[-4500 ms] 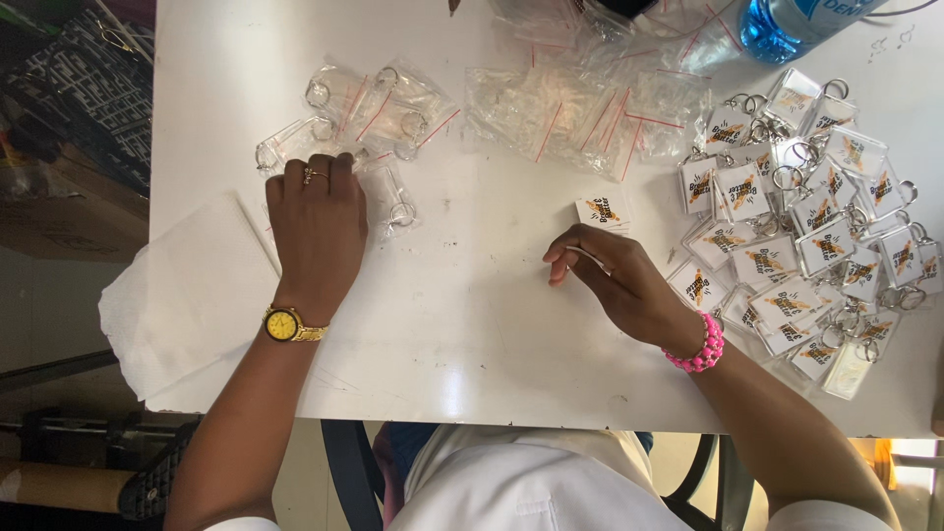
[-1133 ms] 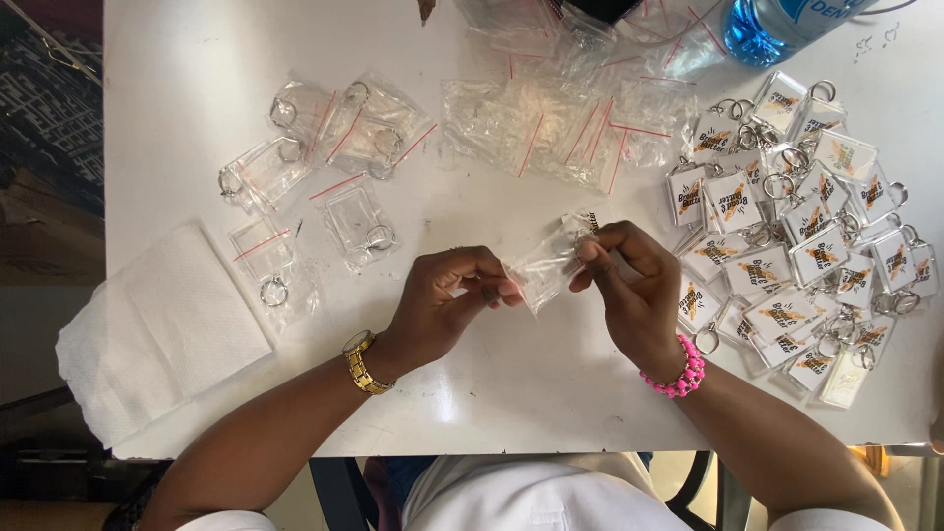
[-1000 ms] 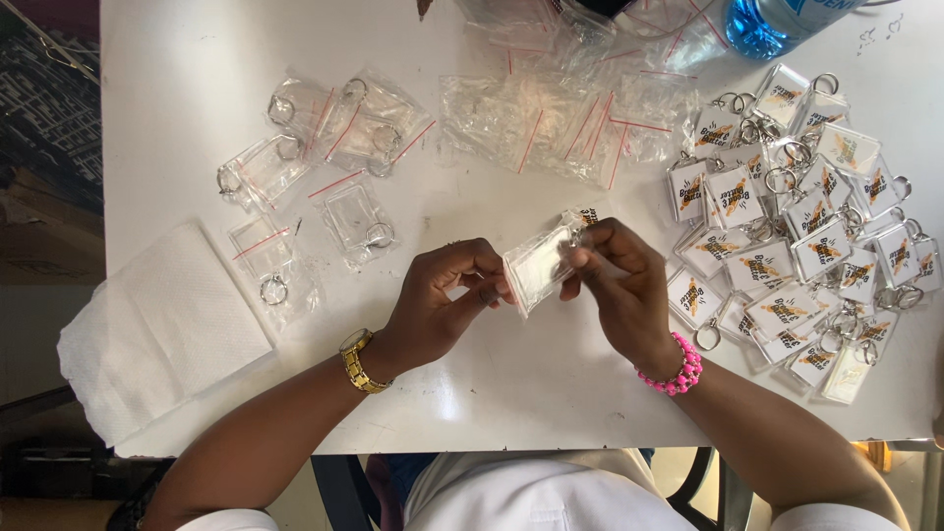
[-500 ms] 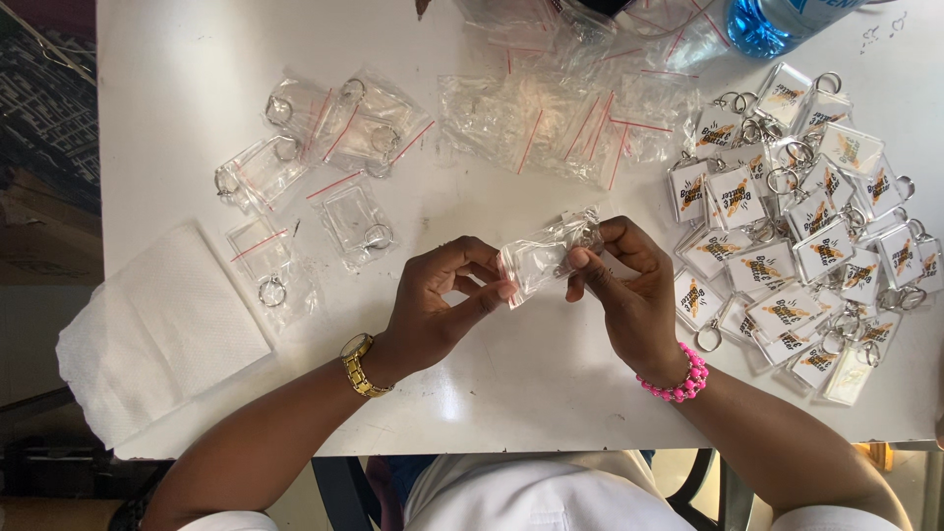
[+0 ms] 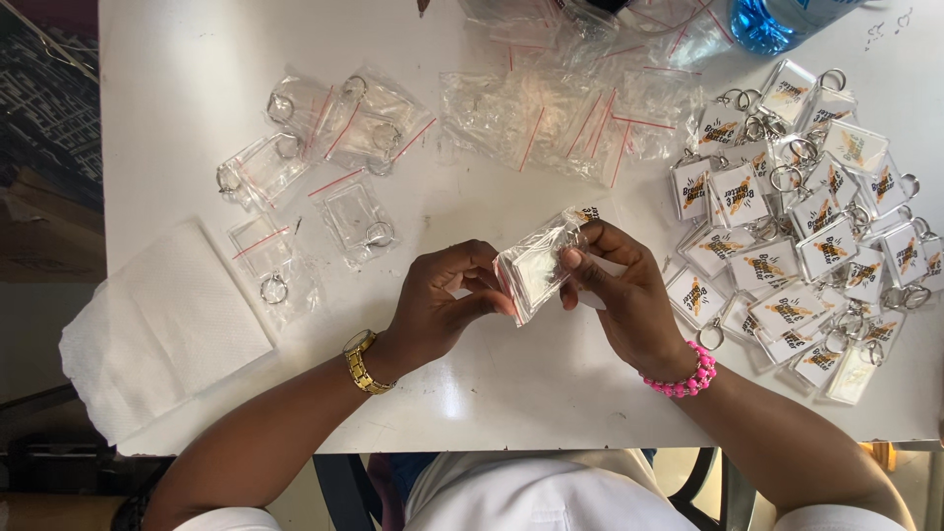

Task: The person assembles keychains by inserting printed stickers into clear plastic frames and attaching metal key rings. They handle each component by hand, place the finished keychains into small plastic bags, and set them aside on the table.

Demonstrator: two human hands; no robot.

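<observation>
Item one: your left hand (image 5: 442,305), fingers curled, pinching the lower left edge of a small clear bag (image 5: 536,265) with a red seal strip. Your right hand (image 5: 619,295) grips the same bag from the other side, thumb pressed on its face; a clear key ring case shows inside it. The bag sits tilted, held just above the white table (image 5: 197,118), near the middle of it.

Item two: a gold watch (image 5: 360,362) on your left wrist, a pink bead bracelet (image 5: 683,374) on your right.

Item three: to the right, a heap of finished key rings (image 5: 796,226) (printed cards inside, metal rings attached).

Item four: above the hands, a pile of empty clear bags (image 5: 570,108).

Item five: to the left, bagged key rings (image 5: 324,157) spread loosely, and a white paper napkin (image 5: 157,324) at the table's corner.

Item six: a blue bottle (image 5: 777,20), top right edge.
</observation>
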